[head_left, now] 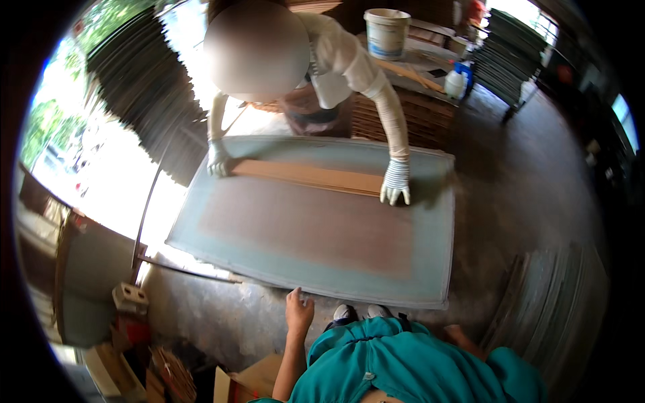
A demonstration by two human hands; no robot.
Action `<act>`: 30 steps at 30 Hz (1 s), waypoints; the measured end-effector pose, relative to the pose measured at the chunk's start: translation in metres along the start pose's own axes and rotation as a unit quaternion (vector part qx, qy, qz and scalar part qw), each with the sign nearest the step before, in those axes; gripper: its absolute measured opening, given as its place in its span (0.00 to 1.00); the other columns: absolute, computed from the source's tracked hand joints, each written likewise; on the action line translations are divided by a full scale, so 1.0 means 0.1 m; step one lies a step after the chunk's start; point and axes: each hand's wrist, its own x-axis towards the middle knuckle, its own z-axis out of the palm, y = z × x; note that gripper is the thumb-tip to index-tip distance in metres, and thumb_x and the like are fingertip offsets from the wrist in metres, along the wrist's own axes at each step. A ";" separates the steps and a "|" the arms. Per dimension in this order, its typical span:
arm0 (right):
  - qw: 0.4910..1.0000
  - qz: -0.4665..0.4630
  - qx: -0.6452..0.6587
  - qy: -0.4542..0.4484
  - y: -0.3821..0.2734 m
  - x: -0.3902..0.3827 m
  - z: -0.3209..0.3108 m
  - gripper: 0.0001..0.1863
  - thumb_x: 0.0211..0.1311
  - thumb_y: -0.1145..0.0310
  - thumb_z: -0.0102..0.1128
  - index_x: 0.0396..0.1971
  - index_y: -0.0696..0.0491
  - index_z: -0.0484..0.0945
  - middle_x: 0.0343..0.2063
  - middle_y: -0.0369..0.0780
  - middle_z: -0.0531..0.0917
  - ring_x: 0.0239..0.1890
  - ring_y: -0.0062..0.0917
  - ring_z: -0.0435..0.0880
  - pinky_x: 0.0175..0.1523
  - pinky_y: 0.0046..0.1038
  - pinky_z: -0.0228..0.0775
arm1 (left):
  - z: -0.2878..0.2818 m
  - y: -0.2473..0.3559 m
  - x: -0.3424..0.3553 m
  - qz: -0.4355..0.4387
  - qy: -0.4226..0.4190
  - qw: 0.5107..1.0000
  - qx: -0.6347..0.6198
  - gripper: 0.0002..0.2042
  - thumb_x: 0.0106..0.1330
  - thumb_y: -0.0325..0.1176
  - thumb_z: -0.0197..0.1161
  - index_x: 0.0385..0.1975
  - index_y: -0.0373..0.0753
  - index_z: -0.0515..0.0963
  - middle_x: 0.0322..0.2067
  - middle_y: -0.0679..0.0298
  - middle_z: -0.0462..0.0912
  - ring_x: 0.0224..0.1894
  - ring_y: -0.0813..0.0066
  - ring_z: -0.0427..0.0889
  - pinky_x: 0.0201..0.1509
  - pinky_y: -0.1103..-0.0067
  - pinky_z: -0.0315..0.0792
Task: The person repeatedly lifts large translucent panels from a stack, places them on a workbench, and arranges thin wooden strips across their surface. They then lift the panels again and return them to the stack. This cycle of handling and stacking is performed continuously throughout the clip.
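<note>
A large rectangular mesh-like panel [302, 228] lies in front of me, pale blue-green at the border and brownish in the middle. At its near edge is my left hand [298, 314], fingers loosely curled and a little apart, with nothing visible in them; whether the fingertips touch the edge I cannot tell. My right hand [457, 333] hangs low beside my teal garment [403, 356], its fingers mostly hidden. Across the panel a co-worker leans over, gloved left hand [395, 183] and gloved right hand [218, 160] at the ends of a long tan wooden strip [309, 177].
Tall stacks of thin dark panels stand at the far left [144, 87] and far right [507, 60]. Behind the co-worker are a white bucket [387, 33] and a spray bottle [455, 82]. More panels [547, 302] lean at my right; cardboard boxes [111, 373] and a block [130, 297] sit left.
</note>
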 end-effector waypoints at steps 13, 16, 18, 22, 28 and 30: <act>0.980 0.061 0.089 0.167 -0.57 -0.58 -0.04 0.24 0.64 0.51 0.44 0.35 0.61 0.74 0.28 0.51 0.79 0.31 0.42 0.80 0.37 0.43 0.70 | 0.10 -0.58 0.51 -0.261 -0.062 0.937 -0.224 0.23 0.64 0.39 0.55 0.53 0.32 0.63 0.45 0.53 0.71 0.40 0.61 0.78 0.39 0.68 0.74; 0.964 -0.016 0.047 0.259 -0.95 -0.39 -0.21 0.20 0.64 0.53 0.45 0.26 0.56 0.72 0.23 0.44 0.75 0.25 0.33 0.74 0.28 0.33 0.65 | 0.14 -0.81 0.61 -0.357 -0.078 0.867 -0.338 0.22 0.65 0.45 0.52 0.53 0.36 0.62 0.47 0.55 0.69 0.40 0.58 0.78 0.36 0.63 0.75; 0.959 -0.050 0.066 0.271 -1.27 -0.33 -0.27 0.19 0.65 0.54 0.45 0.23 0.53 0.70 0.18 0.36 0.74 0.18 0.22 0.73 0.20 0.28 0.64 | 0.22 -1.04 0.71 -0.415 -0.068 0.815 -0.399 0.25 0.66 0.46 0.52 0.57 0.37 0.59 0.52 0.54 0.68 0.42 0.56 0.78 0.37 0.62 0.75; 0.937 -0.099 -0.007 0.334 -1.70 -0.37 -0.23 0.23 0.64 0.52 0.43 0.24 0.58 0.72 0.23 0.48 0.78 0.29 0.41 0.79 0.35 0.38 0.69 | 0.29 -1.04 0.74 -0.385 -0.087 0.831 -0.391 0.25 0.64 0.51 0.53 0.51 0.36 0.65 0.46 0.57 0.72 0.41 0.57 0.78 0.37 0.63 0.75; 0.960 0.028 0.096 0.262 -1.84 -0.42 -0.07 0.32 0.63 0.45 0.40 0.32 0.63 0.77 0.34 0.54 0.80 0.41 0.46 0.79 0.45 0.41 0.68 | 0.33 -1.10 0.86 -0.416 -0.083 0.784 -0.453 0.20 0.60 0.52 0.59 0.31 0.40 0.66 0.26 0.64 0.69 0.31 0.64 0.75 0.29 0.68 0.73; 0.955 0.083 0.176 0.223 -2.23 -0.67 -0.14 0.33 0.63 0.43 0.39 0.32 0.63 0.77 0.35 0.54 0.80 0.42 0.45 0.79 0.46 0.41 0.68 | 0.31 -1.31 0.93 -0.411 -0.119 0.770 -0.474 0.20 0.60 0.52 0.61 0.24 0.42 0.64 0.21 0.66 0.67 0.27 0.66 0.74 0.25 0.70 0.70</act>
